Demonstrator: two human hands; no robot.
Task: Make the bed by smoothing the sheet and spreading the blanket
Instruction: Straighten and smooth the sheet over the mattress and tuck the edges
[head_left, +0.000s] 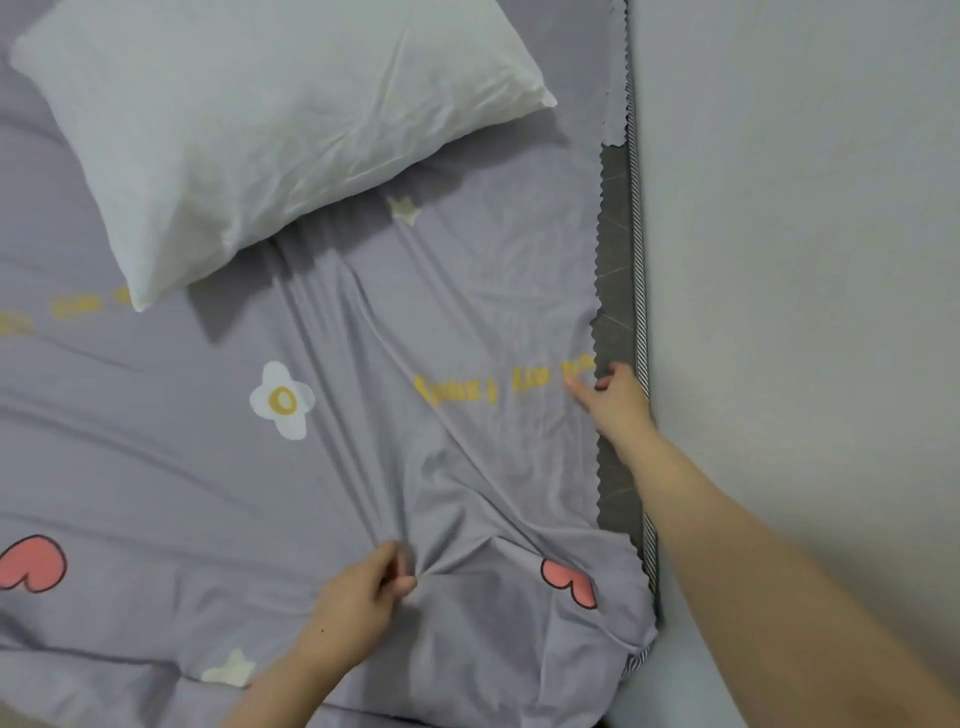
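While left hand (371, 587) pinches a bunch of printed sheet (171, 467) and right hand (613, 395) rests on its zigzag edge, grip unclear, pulling outward evenly should flatten creases (415, 410) between the hands.

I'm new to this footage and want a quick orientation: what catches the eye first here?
The left hand pinches a bunch of the lilac sheet at bottom centre, with folds radiating up from its grip. The right hand is at the sheet's zigzag edge by the wall, where a dark strip of mattress lies bare. A white pillow sits askew at top left.
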